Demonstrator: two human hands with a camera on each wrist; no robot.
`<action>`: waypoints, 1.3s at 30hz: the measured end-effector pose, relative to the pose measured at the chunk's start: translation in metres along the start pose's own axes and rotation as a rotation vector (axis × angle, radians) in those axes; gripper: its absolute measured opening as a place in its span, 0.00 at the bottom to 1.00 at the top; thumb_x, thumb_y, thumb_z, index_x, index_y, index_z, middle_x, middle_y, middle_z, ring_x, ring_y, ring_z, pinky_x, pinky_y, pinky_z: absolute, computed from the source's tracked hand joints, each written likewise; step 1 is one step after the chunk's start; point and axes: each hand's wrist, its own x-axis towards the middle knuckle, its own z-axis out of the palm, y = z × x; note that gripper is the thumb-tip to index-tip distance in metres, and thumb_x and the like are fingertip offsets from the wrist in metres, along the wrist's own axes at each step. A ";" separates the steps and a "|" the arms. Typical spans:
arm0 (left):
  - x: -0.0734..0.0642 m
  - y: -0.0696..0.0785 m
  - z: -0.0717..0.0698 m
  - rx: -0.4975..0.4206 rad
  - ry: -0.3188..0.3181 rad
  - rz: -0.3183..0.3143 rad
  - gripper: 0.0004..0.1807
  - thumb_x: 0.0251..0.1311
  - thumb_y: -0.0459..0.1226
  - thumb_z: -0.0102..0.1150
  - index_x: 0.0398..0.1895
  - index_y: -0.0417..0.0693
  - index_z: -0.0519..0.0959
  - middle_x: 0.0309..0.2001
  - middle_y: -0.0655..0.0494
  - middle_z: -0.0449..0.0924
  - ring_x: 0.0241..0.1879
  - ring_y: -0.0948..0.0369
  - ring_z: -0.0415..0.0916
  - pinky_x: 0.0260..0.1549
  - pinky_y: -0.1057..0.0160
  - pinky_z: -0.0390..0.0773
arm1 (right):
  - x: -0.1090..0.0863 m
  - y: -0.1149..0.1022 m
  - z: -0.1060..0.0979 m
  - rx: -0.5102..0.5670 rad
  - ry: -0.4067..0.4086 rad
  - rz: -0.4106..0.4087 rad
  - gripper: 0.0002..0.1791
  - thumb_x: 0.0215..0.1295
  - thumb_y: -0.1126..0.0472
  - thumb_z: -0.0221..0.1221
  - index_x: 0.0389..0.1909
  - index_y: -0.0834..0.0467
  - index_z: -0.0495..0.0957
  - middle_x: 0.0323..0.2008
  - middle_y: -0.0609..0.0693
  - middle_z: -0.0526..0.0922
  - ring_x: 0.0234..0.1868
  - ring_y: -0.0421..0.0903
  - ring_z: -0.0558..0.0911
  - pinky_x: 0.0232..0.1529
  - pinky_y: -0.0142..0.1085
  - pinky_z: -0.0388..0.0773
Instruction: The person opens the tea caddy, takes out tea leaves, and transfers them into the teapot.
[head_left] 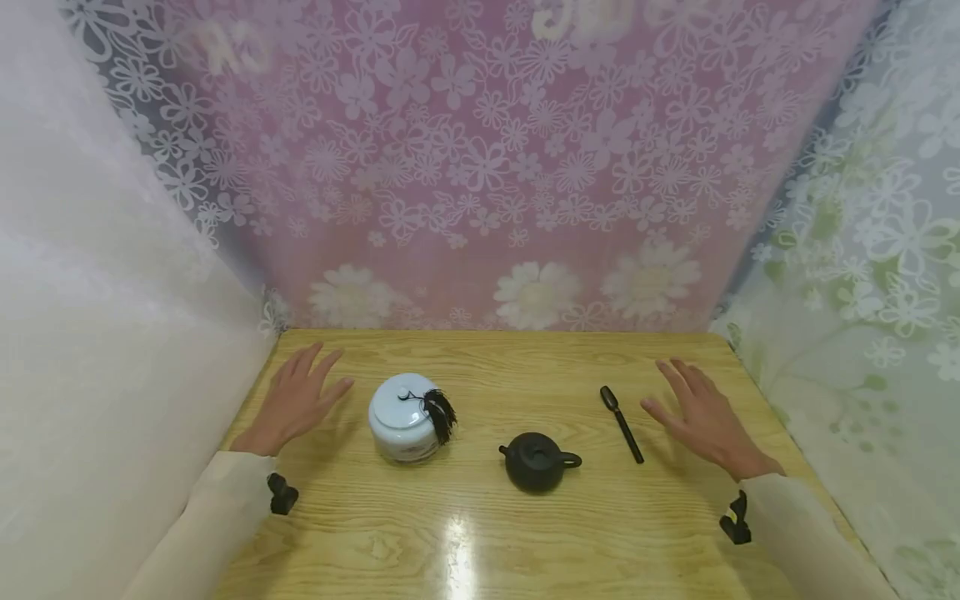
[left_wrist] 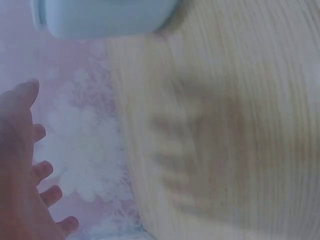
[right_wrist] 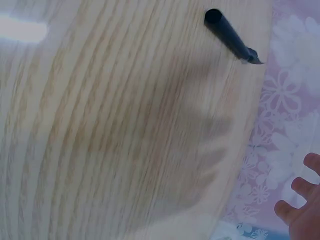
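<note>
My left hand (head_left: 298, 400) hovers over the left side of the table, fingers spread and holding nothing. Just right of it stands a white lidded jar (head_left: 405, 429) with a black tassel (head_left: 441, 414) on its lid; the jar's pale side (left_wrist: 110, 17) shows at the top of the left wrist view. A small black teapot (head_left: 534, 463) sits near the middle, spout to the left and handle to the right. Farther right lies a slim black tea scoop (head_left: 622, 425), also in the right wrist view. My right hand (head_left: 701, 417) is beside the scoop, fingers spread, with nothing in it.
The wooden table (head_left: 480, 550) has a bright glare spot at its front. A pink floral curtain (head_left: 480, 167) hangs behind its back edge, with a white sheet (head_left: 97, 292) on the left and a patterned one (head_left: 862, 292) on the right.
</note>
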 end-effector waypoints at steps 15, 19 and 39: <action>0.012 0.064 -0.014 -0.077 -0.003 0.112 0.40 0.83 0.58 0.52 0.88 0.49 0.60 0.87 0.39 0.51 0.85 0.34 0.48 0.78 0.21 0.57 | 0.006 -0.046 0.001 0.044 -0.039 -0.077 0.49 0.80 0.39 0.62 0.90 0.51 0.50 0.86 0.67 0.55 0.82 0.76 0.57 0.73 0.80 0.59; 0.015 0.079 -0.011 -0.098 -0.015 0.145 0.41 0.82 0.60 0.52 0.88 0.51 0.59 0.87 0.40 0.52 0.85 0.35 0.50 0.79 0.24 0.59 | 0.006 -0.057 0.003 0.069 -0.043 -0.097 0.48 0.80 0.40 0.62 0.90 0.50 0.50 0.86 0.66 0.55 0.82 0.75 0.58 0.72 0.80 0.61; 0.021 0.159 0.013 -0.222 -0.151 0.297 0.48 0.77 0.60 0.62 0.90 0.52 0.55 0.88 0.45 0.51 0.86 0.41 0.53 0.80 0.33 0.67 | 0.011 -0.098 0.027 0.183 -0.098 -0.151 0.47 0.79 0.36 0.62 0.90 0.47 0.53 0.87 0.56 0.58 0.84 0.66 0.60 0.76 0.74 0.65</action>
